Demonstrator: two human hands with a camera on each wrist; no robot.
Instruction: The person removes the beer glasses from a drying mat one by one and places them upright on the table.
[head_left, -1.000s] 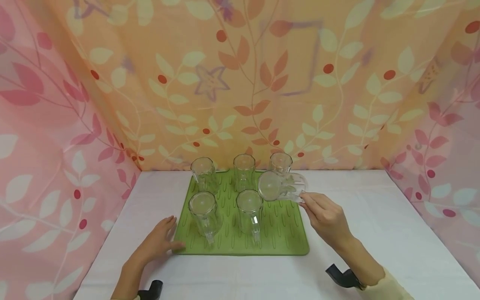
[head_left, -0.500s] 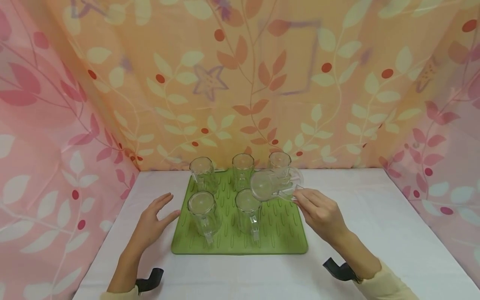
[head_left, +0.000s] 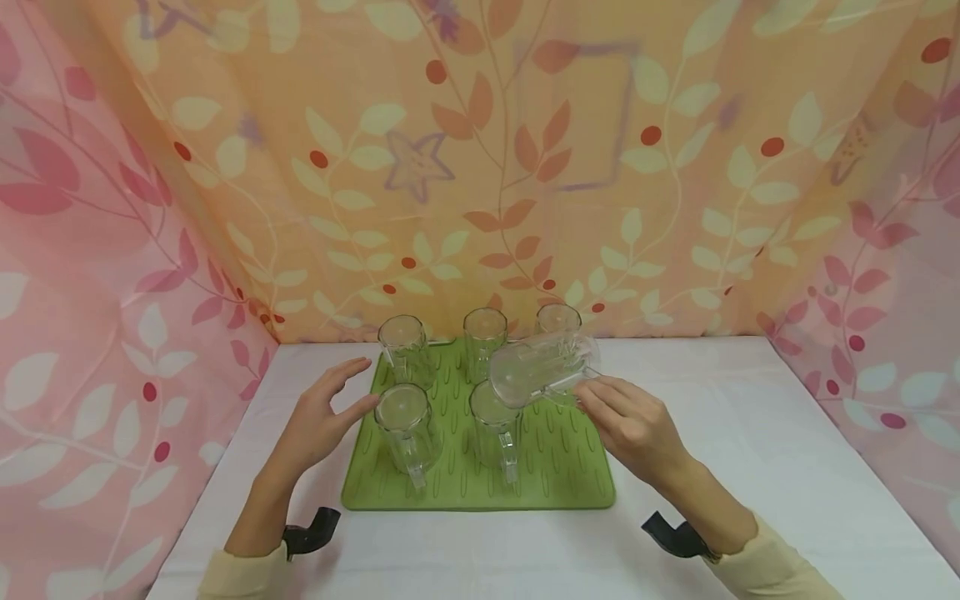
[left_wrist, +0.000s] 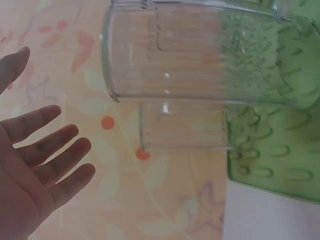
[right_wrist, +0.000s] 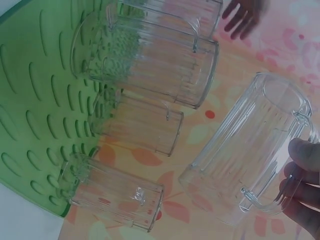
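Right hand (head_left: 633,427): we pinch a tilted mug (right_wrist: 240,150) by its handle (right_wrist: 261,206).
Left hand (head_left: 321,423): we hold it spread.
Mat (head_left: 480,490): we'd best skirt its five mugs (head_left: 408,432).

Your right hand (head_left: 630,429) has free white table (head_left: 750,417) to its right and bare green mat (head_left: 573,479) beside the front-right mug (head_left: 491,437). The tilted mug (head_left: 525,371) in its grip fills the space above that mug's rim and screens the rear-right mug (head_left: 558,319). You have a narrow lane between the front pair, though both handles jut toward you. Your left hand (head_left: 318,421) has room on its left, but the front-left mug (head_left: 405,412) stands just beside it. Another gap separates the rear-left mug (head_left: 403,337) from the rear-middle mug (head_left: 486,329); the patterned curtain (head_left: 337,233) bounds the back.
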